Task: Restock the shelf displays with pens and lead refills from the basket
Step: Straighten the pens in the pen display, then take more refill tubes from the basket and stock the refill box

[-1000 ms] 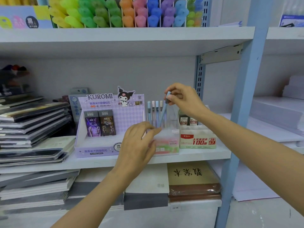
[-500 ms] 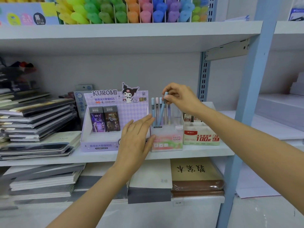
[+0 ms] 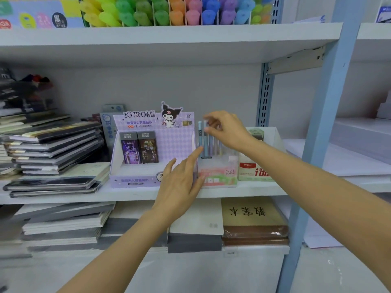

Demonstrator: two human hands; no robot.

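Note:
A clear pen display box point(image 3: 218, 176) marked FRUIT SODA stands on the middle shelf with several pastel pens point(image 3: 200, 136) upright in it. My right hand point(image 3: 228, 130) hovers over the pens and pinches the top of a blue one between thumb and forefinger. My left hand point(image 3: 182, 182) has straight fingers and touches the box's left side, forefinger pointing up. To the left, the purple KUROMI display point(image 3: 173, 144) holds two dark lead refill packs point(image 3: 130, 148). A white lead refill carton point(image 3: 254, 170) stands to the right. The basket is out of view.
Stacked notebooks point(image 3: 53, 149) fill the shelf's left end. A blue upright post point(image 3: 317, 144) rises just right of the displays. Coloured highlighters point(image 3: 169, 11) line the shelf above. A brown-wrapped pad point(image 3: 251, 214) and grey books lie on the shelf below.
The blue pen held by my right hand went from leaning to upright among the others. My left hand's fingers straightened against the box's side.

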